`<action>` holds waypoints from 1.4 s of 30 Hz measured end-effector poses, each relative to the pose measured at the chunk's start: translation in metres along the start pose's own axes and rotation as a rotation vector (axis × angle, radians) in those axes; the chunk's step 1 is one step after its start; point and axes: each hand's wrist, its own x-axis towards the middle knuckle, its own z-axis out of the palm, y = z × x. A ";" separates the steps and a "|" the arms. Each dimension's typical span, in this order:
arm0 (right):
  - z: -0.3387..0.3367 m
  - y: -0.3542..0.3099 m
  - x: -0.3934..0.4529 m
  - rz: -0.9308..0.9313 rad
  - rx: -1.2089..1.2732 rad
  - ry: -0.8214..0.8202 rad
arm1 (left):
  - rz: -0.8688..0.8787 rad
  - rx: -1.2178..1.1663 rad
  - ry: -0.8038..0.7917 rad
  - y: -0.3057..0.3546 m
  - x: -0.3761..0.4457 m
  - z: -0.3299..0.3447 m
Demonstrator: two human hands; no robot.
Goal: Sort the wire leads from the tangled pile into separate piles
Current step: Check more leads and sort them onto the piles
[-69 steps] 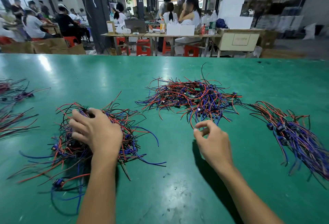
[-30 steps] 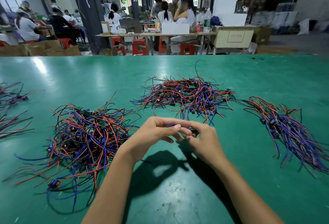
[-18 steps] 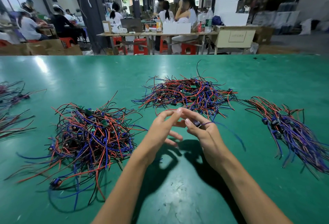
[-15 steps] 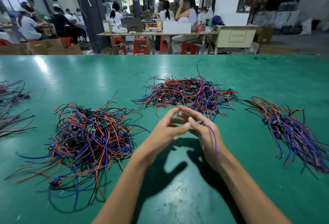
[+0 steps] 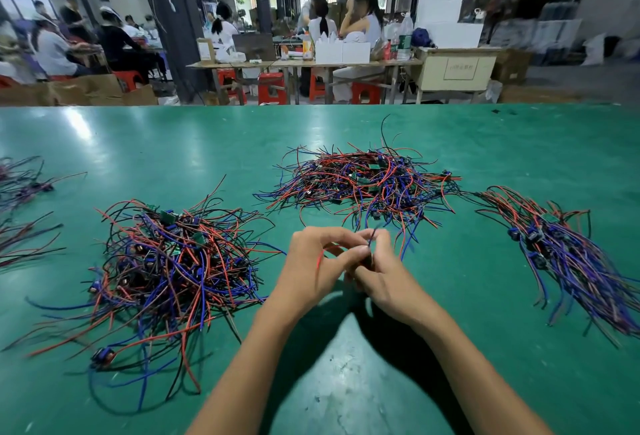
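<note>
Green matting covers the table (image 5: 346,365), and beyond its far edge people sit at benches on red stools in a dim workshop.

On the mat, to the left of the hands, lies the tangled pile (image 5: 166,261): a loose mound of thin red, blue and black leads that cross one another every way, with small green boards and dark blue parts caught among them. Long strands trail out of it toward the near edge.

Farther back, past the hands, a flatter middle pile (image 5: 363,182) of the same colours spreads wide, one black strand curling up from it. To the right, the right pile (image 5: 568,261) looks combed, its blue and red leads running roughly parallel toward the near right. At the far left edge, two small bunches (image 5: 24,213) lie partly out of view.

Both hands meet above bare mat between the tangled pile and the right pile. The left hand (image 5: 315,272) and right hand (image 5: 384,279) touch at the fingertips, fingers curled together and pinched on one wire lead (image 5: 401,244). A red strand shows against the left hand's fingers, and a blue strand loops out beside the right hand. What the lead ends in is hidden inside the grip.
</note>
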 end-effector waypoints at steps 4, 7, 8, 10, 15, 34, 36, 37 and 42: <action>0.005 0.002 0.006 0.102 0.095 -0.006 | 0.041 0.092 -0.017 -0.005 0.002 -0.006; 0.007 0.003 0.006 0.084 0.128 -0.013 | 0.014 0.080 -0.081 -0.007 0.002 -0.012; 0.008 0.003 0.006 0.079 0.137 -0.018 | 0.001 0.071 -0.096 -0.007 0.002 -0.014; 0.009 0.002 0.007 0.082 0.160 -0.031 | -0.031 0.054 -0.077 -0.006 0.002 -0.018; 0.000 0.003 0.011 0.027 0.024 0.055 | -0.168 -0.325 0.286 0.002 0.007 -0.039; -0.002 0.007 0.019 0.079 -0.365 0.655 | -0.151 -1.861 0.323 0.026 0.002 -0.065; 0.001 0.002 0.001 -0.040 -0.239 0.597 | -0.124 -1.997 0.301 0.029 0.001 -0.060; 0.004 -0.001 -0.008 -0.086 -0.188 0.561 | -0.094 -1.965 0.278 0.031 0.000 -0.061; 0.015 -0.008 -0.028 -0.184 -0.056 0.436 | 0.070 -0.995 0.329 0.030 0.004 -0.080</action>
